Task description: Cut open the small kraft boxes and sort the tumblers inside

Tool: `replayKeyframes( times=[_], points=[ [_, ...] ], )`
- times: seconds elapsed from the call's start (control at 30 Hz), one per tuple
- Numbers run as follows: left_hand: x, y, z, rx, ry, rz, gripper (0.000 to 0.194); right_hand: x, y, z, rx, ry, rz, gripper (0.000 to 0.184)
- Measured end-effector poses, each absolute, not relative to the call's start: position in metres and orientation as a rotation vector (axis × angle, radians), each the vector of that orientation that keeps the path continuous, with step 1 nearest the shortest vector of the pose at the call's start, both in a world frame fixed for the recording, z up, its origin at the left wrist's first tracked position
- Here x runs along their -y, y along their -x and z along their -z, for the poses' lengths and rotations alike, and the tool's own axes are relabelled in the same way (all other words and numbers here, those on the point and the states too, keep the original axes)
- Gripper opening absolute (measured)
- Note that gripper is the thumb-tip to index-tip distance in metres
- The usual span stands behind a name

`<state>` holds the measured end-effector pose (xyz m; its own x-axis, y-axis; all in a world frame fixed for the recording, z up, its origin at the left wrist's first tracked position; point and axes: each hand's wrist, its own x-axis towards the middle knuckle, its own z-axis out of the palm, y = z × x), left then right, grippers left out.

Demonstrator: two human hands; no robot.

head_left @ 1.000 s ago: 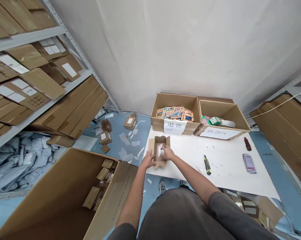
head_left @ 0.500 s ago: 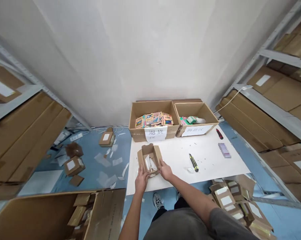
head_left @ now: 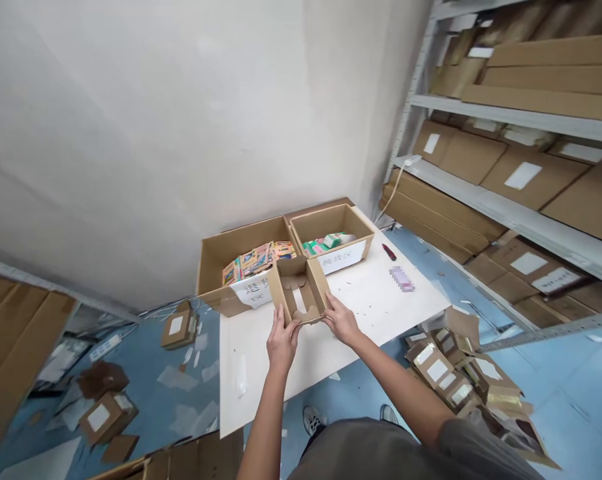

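A small open carton (head_left: 315, 293) is up over the counter (head_left: 261, 357), in front of the card-filled box (head_left: 221, 295). Left hand (head_left: 283, 340) and right hand (head_left: 341, 321) have their fingers gripping its near corners, one per side, likely to keep it level and its mouth facing the eyes. Beyond, the smaller labelled box (head_left: 346, 257); rightward, a red cutter (head_left: 389, 252).

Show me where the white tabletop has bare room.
Bare: the white tabletop's front strip, nearer you than the small brown carton in hand; and from the right hand to the blurred purple item, bar tiny scraps. Crowded: the back, under the large open cardboard box of cards and its smaller neighbour.
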<state>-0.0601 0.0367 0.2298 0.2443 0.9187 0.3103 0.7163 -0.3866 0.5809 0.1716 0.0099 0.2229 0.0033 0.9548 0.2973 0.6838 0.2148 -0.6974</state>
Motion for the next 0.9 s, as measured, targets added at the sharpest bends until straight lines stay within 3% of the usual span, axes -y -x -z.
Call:
replayKeyframes(
  times=[0.2, 0.4, 0.73, 0.9],
  points=[
    [-0.018, -0.127, -0.246, -1.034, -2.396, -0.664, 0.026, 0.088, -0.344, -0.228, 1.366, 1.785, -0.361, 0.011],
    [0.057, -0.343, -0.227, -0.557, -2.477, -0.463, 0.025, 0.245, -0.504, -0.21, 0.938, 2.008, -0.228, 0.011],
    [0.226, -0.577, -0.193, 0.167, -2.492, -0.115, 0.023, 0.471, -0.606, -0.171, 0.324, 2.269, -0.005, 0.013],
    [0.247, -0.614, -0.191, 0.252, -2.543, 0.085, 0.063, 0.508, -0.645, -0.151, 0.093, 2.418, -0.08, 0.058]
  ],
)
